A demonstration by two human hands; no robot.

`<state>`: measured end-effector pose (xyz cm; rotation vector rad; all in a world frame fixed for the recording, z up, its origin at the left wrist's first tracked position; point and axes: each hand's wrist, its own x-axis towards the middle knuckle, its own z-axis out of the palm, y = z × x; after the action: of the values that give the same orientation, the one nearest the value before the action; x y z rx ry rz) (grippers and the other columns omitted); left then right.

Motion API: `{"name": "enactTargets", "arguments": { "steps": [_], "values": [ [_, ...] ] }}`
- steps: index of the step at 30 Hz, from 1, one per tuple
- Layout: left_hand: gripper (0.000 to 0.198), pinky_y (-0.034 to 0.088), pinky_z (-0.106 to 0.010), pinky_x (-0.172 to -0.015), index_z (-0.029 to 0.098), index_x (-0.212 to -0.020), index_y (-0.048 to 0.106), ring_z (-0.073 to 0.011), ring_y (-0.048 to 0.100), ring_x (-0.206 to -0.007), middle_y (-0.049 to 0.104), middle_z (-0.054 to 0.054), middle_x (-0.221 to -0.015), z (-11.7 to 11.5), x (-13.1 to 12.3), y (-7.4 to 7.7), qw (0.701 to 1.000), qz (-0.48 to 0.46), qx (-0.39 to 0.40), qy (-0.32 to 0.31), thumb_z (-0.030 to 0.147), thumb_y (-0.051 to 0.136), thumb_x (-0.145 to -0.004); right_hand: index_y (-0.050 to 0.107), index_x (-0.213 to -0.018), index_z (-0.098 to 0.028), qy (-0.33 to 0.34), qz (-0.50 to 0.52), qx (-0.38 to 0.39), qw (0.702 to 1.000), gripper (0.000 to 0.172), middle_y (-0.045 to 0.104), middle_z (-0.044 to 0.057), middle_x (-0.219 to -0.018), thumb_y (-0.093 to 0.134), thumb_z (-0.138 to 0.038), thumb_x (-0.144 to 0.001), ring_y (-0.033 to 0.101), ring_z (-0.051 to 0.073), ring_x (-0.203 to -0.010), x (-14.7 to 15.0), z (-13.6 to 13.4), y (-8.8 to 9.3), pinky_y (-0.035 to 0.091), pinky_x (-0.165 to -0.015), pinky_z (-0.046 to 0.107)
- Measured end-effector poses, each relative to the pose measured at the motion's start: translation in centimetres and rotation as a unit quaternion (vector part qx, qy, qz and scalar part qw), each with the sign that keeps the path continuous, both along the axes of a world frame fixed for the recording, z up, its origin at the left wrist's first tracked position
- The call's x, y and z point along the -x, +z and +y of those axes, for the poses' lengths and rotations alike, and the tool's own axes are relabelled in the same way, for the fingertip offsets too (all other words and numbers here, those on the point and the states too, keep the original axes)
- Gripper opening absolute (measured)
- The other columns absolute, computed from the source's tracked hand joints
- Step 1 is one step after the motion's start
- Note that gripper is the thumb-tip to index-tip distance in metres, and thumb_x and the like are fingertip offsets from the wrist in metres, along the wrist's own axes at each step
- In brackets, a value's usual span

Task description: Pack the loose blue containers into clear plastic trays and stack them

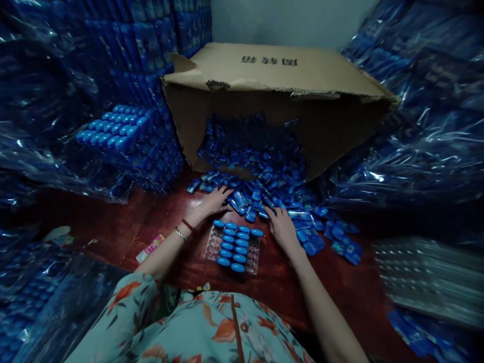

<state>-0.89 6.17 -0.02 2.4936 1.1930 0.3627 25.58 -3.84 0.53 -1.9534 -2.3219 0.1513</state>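
My left hand [216,202] lies at the near edge of a pile of small blue packets [260,194], thumb and fingers apart, touching or just above them. On the right of the same pile, my right hand [283,228] has its fingers stretched over some packets; I see nothing held in it. Between my forearms lies a clear plastic tray [252,264] with moulded hollows. Shiny blue oval pieces [240,243] fill its two middle columns, with one more at each top corner. The outer hollows below those show bare.
A cardboard box [280,65] on its side spills packets onto the dark red table [170,212]. Stacked filled trays [113,128] stand left; clear stacked trays [427,277] lie right. Plastic-wrapped blue stacks [427,116] flank the box. A pink-and-yellow wrapper [151,247] lies by my left forearm.
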Motion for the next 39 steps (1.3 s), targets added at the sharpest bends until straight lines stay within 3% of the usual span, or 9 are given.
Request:
{"name": "enactTargets", "arguments": {
  "steps": [5,10,12,15,18,22,27,34,39],
  "values": [
    [0.025,0.046,-0.036,-0.083,0.018,-0.110,0.055,-0.0242,0.053,-0.098,0.053,-0.011,-0.109,-2.0,0.7,-1.3,0.996,0.035,-0.067,0.040,0.027,0.052,-0.088,0.040,-0.133,-0.014,-0.066,0.185,-0.008,0.980,0.044,0.058,0.013,-0.112,0.033,-0.018,-0.089,0.055,0.022,-0.103,-1.5,-4.1,-1.1,0.046,-0.088,0.038],
    [0.032,0.047,-0.034,-0.083,0.017,-0.119,0.051,-0.0225,0.057,-0.096,0.056,-0.012,-0.108,-5.9,4.5,-1.6,0.991,-0.008,-0.070,0.111,0.033,0.041,-0.093,0.053,-0.108,-0.017,-0.186,0.294,0.005,0.938,0.032,0.066,0.010,-0.094,0.046,-0.041,-0.087,0.064,0.021,-0.076,-2.5,-9.5,0.2,0.050,-0.071,0.034],
    [0.035,0.048,-0.033,-0.082,0.017,-0.124,0.048,-0.0204,0.059,-0.093,0.057,-0.012,-0.108,-7.3,5.9,-2.0,0.984,-0.044,-0.062,0.162,0.031,0.035,-0.095,0.057,-0.097,-0.019,-0.169,0.314,0.007,0.934,0.030,0.067,0.007,-0.088,0.049,-0.045,-0.085,0.063,0.019,-0.069,-2.0,-10.6,1.0,0.051,-0.068,0.031],
    [0.035,0.048,-0.033,-0.086,0.017,-0.123,0.047,-0.0191,0.060,-0.097,0.060,-0.011,-0.110,-9.2,7.4,-2.3,0.961,-0.140,-0.050,0.234,0.031,0.034,-0.094,0.058,-0.105,-0.020,-0.085,0.322,-0.011,0.943,0.027,0.066,0.008,-0.098,0.044,-0.038,-0.090,0.063,0.019,-0.085,-0.2,-10.9,1.5,0.050,-0.079,0.033],
    [0.033,0.050,-0.035,-0.087,0.016,-0.116,0.052,-0.0196,0.061,-0.097,0.063,-0.009,-0.108,-11.3,8.0,-2.0,0.926,-0.224,-0.026,0.303,0.036,0.043,-0.091,0.049,-0.122,-0.019,-0.017,0.303,-0.007,0.953,0.033,0.061,0.010,-0.113,0.035,-0.025,-0.093,0.058,0.020,-0.105,1.5,-10.2,0.9,0.047,-0.090,0.037],
    [0.026,0.053,-0.033,-0.079,0.018,-0.108,0.056,-0.0184,0.064,-0.088,0.066,-0.007,-0.098,-14.9,7.4,-0.9,0.886,-0.309,0.015,0.345,0.034,0.050,-0.088,0.047,-0.123,-0.018,0.040,0.225,0.010,0.973,0.038,0.059,0.012,-0.116,0.033,-0.011,-0.089,0.054,0.021,-0.112,2.4,-9.2,0.1,0.046,-0.093,0.038],
    [0.017,0.054,-0.034,-0.081,0.020,-0.103,0.059,-0.0175,0.064,-0.090,0.066,-0.006,-0.097,-17.1,5.2,-0.4,0.907,-0.332,0.001,0.259,0.025,0.050,-0.089,0.050,-0.122,-0.017,0.108,0.065,0.078,0.989,0.049,0.058,0.012,-0.109,0.032,0.000,-0.080,0.056,0.022,-0.102,2.6,-7.9,2.6,0.049,-0.084,0.035],
    [0.032,0.052,-0.032,-0.084,0.023,-0.120,0.054,-0.0164,0.059,-0.101,0.061,-0.009,-0.107,-14.0,4.4,-1.9,0.967,-0.231,-0.086,0.060,0.015,0.041,-0.092,0.052,-0.117,-0.019,0.160,-0.049,0.172,0.971,0.041,0.060,0.009,-0.104,0.033,-0.002,-0.085,0.057,0.019,-0.094,4.1,-5.8,6.8,0.044,-0.079,0.029],
    [0.030,0.051,-0.031,-0.079,0.020,-0.119,0.054,-0.0169,0.059,-0.093,0.060,-0.010,-0.103,-12.7,4.8,0.7,0.987,-0.157,-0.036,-0.007,0.017,0.040,-0.093,0.054,-0.115,-0.019,0.159,-0.070,0.178,0.969,0.036,0.061,0.011,-0.103,0.034,-0.005,-0.088,0.061,0.019,-0.087,4.6,-5.5,7.1,0.043,-0.071,0.028]
  ]
}}
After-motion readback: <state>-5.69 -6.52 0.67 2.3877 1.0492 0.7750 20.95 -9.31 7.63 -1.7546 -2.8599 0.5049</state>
